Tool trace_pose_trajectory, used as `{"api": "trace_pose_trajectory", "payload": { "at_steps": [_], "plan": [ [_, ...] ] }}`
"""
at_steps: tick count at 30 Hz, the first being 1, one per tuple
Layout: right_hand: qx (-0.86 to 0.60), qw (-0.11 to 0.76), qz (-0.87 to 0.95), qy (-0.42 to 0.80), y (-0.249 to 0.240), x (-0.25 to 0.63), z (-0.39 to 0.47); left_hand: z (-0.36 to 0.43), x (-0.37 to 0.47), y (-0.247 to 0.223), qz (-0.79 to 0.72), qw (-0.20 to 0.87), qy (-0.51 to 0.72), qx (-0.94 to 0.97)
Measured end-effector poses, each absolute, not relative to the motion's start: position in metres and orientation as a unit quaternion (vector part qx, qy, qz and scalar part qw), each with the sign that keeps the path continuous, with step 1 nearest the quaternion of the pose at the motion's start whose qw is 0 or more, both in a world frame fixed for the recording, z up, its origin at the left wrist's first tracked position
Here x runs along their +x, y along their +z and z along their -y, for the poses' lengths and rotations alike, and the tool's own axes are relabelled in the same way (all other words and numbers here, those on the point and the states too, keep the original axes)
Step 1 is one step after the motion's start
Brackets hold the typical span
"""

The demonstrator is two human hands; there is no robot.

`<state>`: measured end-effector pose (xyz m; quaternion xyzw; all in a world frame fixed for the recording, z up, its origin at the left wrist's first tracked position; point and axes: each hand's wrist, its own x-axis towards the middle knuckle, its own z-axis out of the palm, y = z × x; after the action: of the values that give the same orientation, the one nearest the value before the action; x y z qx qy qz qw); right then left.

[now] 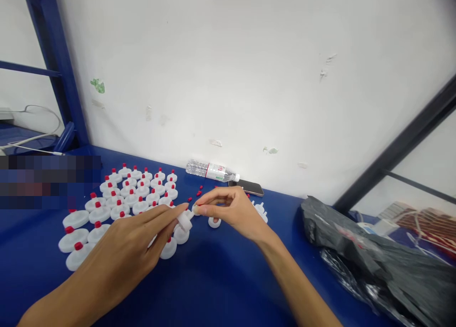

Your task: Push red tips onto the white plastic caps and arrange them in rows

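My left hand [131,241] is closed around a white plastic nozzle cap [184,221], tilted with its spout toward my right hand. At the spout's tip, the thumb and forefinger of my right hand [231,208] pinch together, and a trace of red shows there, apparently a small red cap mostly covered by the fingers. Many white nozzle caps with red tips [98,214] stand in rows to the left. Below my hands sits another red-tipped nozzle cap [168,249]. A white cap [214,222] lies under my right hand.
Loose small red caps [198,193] lie behind my hands. A plastic bottle [213,171] and a phone [251,188] rest against the wall. White nozzle caps [261,212] are right of my right hand. A black plastic bag [374,256] covers the right side of the blue table [210,289].
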<state>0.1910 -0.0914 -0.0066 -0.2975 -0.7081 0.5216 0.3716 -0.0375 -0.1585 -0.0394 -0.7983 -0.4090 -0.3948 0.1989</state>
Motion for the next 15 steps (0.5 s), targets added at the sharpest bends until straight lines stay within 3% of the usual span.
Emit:
{"api": "trace_pose_trajectory", "payload": {
  "at_steps": [15],
  "plan": [
    [-0.28, 0.375, 0.627, 0.623, -0.013, 0.18, 0.094, 0.166, -0.037, -0.036, 0.412, 0.135, -0.477, -0.764]
  ]
}}
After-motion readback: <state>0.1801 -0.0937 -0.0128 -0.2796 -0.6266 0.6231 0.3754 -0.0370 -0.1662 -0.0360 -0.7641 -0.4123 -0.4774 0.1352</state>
